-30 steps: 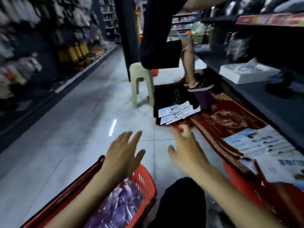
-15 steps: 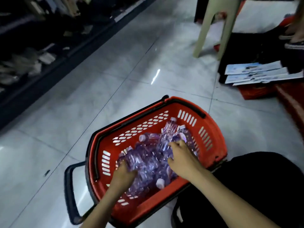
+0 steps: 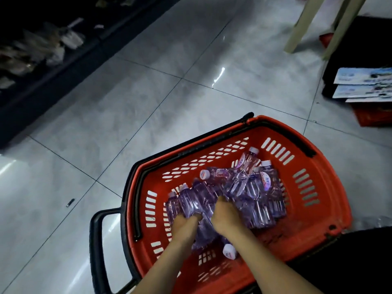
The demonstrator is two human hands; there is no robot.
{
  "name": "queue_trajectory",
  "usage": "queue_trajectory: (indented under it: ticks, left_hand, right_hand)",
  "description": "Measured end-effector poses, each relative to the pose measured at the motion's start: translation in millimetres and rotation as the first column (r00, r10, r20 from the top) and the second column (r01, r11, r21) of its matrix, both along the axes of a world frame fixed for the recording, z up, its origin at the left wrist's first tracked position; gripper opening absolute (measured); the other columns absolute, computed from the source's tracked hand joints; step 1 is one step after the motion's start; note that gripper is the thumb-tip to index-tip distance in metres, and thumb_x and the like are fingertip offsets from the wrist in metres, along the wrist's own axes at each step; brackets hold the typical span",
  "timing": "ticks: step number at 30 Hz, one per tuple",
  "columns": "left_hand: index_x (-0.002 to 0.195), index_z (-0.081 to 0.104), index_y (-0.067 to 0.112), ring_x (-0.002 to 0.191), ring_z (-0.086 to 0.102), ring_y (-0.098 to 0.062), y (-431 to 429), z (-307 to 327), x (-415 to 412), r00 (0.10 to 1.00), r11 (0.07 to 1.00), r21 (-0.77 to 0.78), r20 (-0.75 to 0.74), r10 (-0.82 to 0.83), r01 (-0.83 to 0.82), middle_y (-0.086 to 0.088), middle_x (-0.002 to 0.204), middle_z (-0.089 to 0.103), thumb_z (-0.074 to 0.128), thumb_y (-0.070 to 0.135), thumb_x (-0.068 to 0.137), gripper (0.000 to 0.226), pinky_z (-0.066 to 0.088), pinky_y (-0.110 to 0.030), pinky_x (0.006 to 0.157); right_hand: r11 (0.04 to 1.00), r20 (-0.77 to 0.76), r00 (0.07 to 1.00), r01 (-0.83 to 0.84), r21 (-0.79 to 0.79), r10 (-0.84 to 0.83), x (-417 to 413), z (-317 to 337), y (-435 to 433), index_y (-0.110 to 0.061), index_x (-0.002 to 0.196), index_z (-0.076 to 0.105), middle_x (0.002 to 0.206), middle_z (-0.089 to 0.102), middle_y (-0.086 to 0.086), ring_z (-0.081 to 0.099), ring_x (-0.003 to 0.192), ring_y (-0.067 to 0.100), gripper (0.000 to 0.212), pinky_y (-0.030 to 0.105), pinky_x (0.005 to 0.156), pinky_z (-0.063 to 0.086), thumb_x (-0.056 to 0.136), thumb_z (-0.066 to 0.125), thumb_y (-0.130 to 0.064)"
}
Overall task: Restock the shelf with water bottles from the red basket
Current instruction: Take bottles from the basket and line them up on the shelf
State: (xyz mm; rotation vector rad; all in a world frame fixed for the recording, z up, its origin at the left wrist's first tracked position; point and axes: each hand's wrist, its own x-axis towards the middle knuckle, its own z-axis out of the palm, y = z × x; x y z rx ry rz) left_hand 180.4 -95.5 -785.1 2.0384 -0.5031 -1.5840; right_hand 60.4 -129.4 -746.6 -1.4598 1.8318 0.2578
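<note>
- Left hand [image 3: 185, 222] is inside the red basket [image 3: 318, 209], fingers curled round the bottom end of one water bottle [image 3: 191, 198]. The bottle lies tilted, cap end toward 11 o'clock.
- Right hand [image 3: 226, 217] is just beside it at 3 o'clock, fingers pushed down into the bottle pile [image 3: 254, 187] and hidden. Can't tell if it grips anything.
- Pile is purple-tinted clear bottles with white caps, jumbled on the basket bottom, mostly from the centre out to the basket's 1 o'clock corner.
- One loose-looking white cap [image 3: 229, 251] shows at the pile's 6 o'clock, between the two forearms.
- Basket sits on the grey tiled floor [image 3: 127, 124], at 5 o'clock in the frame. A black pull handle [image 3: 95, 240] sticks out at its 8 o'clock, and a black carry handle [image 3: 191, 143] lies folded along the rim.
- Dark shelf unit [image 3: 42, 85] runs along 10 o'clock, well apart from the basket, with blurred goods on it.
- Beige stool legs [image 3: 297, 28] are at 1 o'clock.
- Stacked printed flat packs [image 3: 360, 81] are at 2 o'clock.
- Dark-clothed leg [image 3: 350, 262] is at 4 o'clock, right against the basket rim.
</note>
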Motion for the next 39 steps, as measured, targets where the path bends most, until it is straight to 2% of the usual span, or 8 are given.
queue_trajectory:
  ticks: [6,9,13,16,18,22,29,39]
  left_hand:
    - [0.096,0.07,0.009,0.074,0.073,-0.03,-5.1,0.1,-11.0,0.993,0.994,0.034,0.056,0.1,-0.102,-0.014,0.084,0.076,0.08,0.014,0.078,0.021,0.062,-0.042,0.07]
    - [0.093,0.07,0.01,0.074,0.072,-0.033,-6.5,2.2,-8.2,0.989,0.987,0.067,0.041,0.14,-0.143,-0.013,0.079,0.075,0.083,0.016,0.076,0.022,0.061,-0.051,0.071]
    - [0.101,0.069,0.002,0.084,0.072,-0.041,-8.4,8.1,0.4,0.974,0.978,0.11,-0.117,0.192,-0.179,-0.024,0.088,0.075,0.076,0.009,0.08,0.024,0.061,-0.05,0.073]
    - [0.105,0.07,0.001,0.087,0.072,-0.036,-10.8,13.1,3.9,0.963,0.971,0.16,-0.176,0.205,-0.177,-0.019,0.093,0.076,0.073,0.015,0.081,0.028,0.06,-0.043,0.072]
    - [0.102,0.071,0.001,0.081,0.07,-0.033,-13.4,18.9,6.7,0.959,0.975,0.174,-0.225,0.172,-0.135,-0.016,0.087,0.076,0.069,0.018,0.082,0.026,0.057,-0.043,0.075]
    - [0.086,0.068,0.005,0.067,0.064,-0.029,-14.6,31.6,11.7,0.915,0.985,0.09,-0.368,0.168,-0.145,-0.016,0.081,0.068,0.06,0.014,0.085,0.012,0.054,-0.038,0.065]
    - [0.088,0.055,0.001,0.065,0.066,-0.029,-10.1,51.4,-4.5,0.872,0.964,-0.1,-0.458,0.174,-0.245,-0.02,0.085,0.063,0.044,0.006,0.089,0.013,0.054,-0.04,0.068]
    - [0.115,0.056,0.002,0.083,0.069,-0.035,-0.1,118.8,-18.6,0.826,0.954,-0.296,-0.551,-0.122,-0.056,-0.024,0.111,0.062,0.073,0.014,0.074,0.047,0.06,-0.05,0.068]
  right_hand:
    - [0.991,-0.139,0.986,-0.106,-0.084,0.093,13.3,-17.4,2.5,-0.008,0.131,0.044,0.115,0.067,0.011,0.064,0.105,0.028,0.045,0.035,0.081,0.049,0.1,0.044,-0.041]
    - [0.981,-0.135,0.976,-0.181,-0.07,0.171,6.4,-22.0,-0.9,-0.015,0.097,0.06,0.086,0.067,0.001,0.066,0.085,0.021,0.046,0.034,0.074,0.041,0.1,0.035,-0.054]
    - [0.99,0.058,0.99,-0.133,0.055,0.13,-5.8,-13.2,-10.8,-0.021,0.061,0.046,0.064,0.049,-0.005,0.055,0.072,0.02,0.053,0.034,0.084,0.044,0.095,0.037,-0.061]
    - [0.99,0.194,0.979,-0.082,0.117,0.059,-12.8,-13.4,-8.8,-0.015,0.093,0.059,0.091,0.061,0.003,0.063,0.093,0.025,0.046,0.038,0.091,0.047,0.089,0.051,-0.06]
    - [0.984,0.274,0.96,0.014,0.177,-0.063,-16.2,-7.8,-7.9,-0.007,0.136,0.038,0.118,0.059,0.007,0.062,0.11,0.028,0.08,0.039,0.091,0.048,0.08,0.062,-0.059]
    - [0.939,0.521,0.792,0.19,0.287,-0.319,-27.0,3.4,-10.0,-0.02,0.1,0.057,0.1,0.065,-0.003,0.062,0.093,0.013,0.037,0.033,0.083,0.051,0.074,0.076,-0.038]
    - [0.898,0.704,0.558,0.307,0.317,-0.439,-46.2,35.5,1.4,-0.041,0.143,0.015,0.149,0.039,0.004,0.045,0.13,0.028,0.109,0.048,0.108,0.039,0.063,0.083,-0.015]
    - [0.865,0.877,0.277,0.434,0.252,-0.394,-74.5,92.7,22.4,-0.039,0.154,0.006,0.159,0.017,-0.009,0.016,0.148,0.023,0.112,0.053,0.119,0.012,0.07,0.079,-0.051]
